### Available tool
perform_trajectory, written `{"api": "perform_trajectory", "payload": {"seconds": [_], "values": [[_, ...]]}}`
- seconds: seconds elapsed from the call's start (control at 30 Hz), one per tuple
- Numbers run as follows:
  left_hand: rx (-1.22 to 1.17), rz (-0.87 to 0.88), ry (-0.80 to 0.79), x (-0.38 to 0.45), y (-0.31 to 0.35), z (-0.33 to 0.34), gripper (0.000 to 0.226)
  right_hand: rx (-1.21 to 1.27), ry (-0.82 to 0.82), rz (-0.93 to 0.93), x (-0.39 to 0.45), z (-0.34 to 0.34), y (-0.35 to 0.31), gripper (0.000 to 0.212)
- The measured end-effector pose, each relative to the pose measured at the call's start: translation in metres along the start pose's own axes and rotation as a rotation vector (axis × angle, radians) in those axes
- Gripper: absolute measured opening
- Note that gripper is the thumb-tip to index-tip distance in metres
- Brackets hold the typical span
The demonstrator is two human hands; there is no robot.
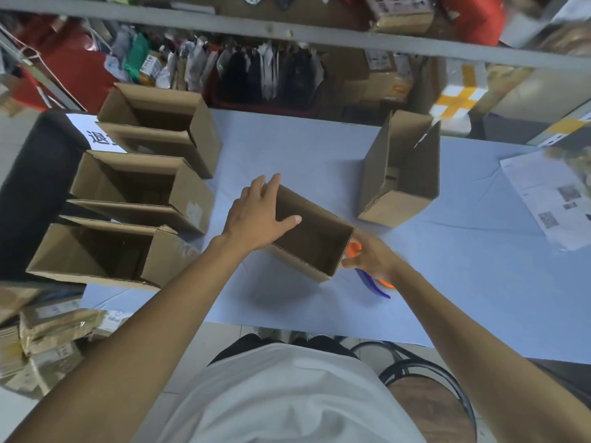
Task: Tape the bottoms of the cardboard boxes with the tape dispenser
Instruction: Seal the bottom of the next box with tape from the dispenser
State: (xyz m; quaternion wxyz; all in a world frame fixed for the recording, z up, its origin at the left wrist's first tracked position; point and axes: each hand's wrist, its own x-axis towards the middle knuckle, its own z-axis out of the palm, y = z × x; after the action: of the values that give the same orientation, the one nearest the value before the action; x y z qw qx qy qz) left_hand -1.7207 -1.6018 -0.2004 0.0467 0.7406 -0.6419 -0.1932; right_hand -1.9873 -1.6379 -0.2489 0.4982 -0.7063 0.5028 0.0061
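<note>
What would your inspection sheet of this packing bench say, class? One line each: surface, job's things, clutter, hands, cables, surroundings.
Surface: pale blue cloth-covered table.
Job's things: open brown cardboard box at the centre; orange and blue tape dispenser beside it; three open brown boxes in a row at left; another open brown box at right.
Clutter: printed white paper sheet at the table's right edge.
Hands: left hand rests on the centre box's rim; right hand grips the dispenser.
Cables: nothing seen.
Surroundings: grey metal shelving crowded with parcels; round wooden stool.
</note>
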Motion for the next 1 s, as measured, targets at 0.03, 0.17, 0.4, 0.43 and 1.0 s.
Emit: {"api": "perform_trajectory", "payload": {"seconds": [0.03,0.17,0.4,0.43,1.0], "values": [[0.089,0.045,0.022,-0.003,0.004,-0.001,0.091,0.014,-0.01,-0.011,0.001,0.0,0.001,0.052],[0.237,0.276,0.051,-0.039,0.048,0.024,0.107,0.0,0.043,-0.017,0.002,0.001,0.003,0.026],[0.214,0.358,0.153,-0.069,0.086,0.046,0.021,-0.025,0.065,-0.042,-0.001,0.006,0.003,0.02],[0.116,0.408,0.203,-0.066,0.084,0.037,0.014,0.009,0.058,-0.043,-0.001,0.005,0.005,0.02],[0.043,0.191,0.063,-0.017,-0.002,-0.04,0.032,0.474,0.164,-0.164,0.007,0.012,-0.087,0.047]]}}
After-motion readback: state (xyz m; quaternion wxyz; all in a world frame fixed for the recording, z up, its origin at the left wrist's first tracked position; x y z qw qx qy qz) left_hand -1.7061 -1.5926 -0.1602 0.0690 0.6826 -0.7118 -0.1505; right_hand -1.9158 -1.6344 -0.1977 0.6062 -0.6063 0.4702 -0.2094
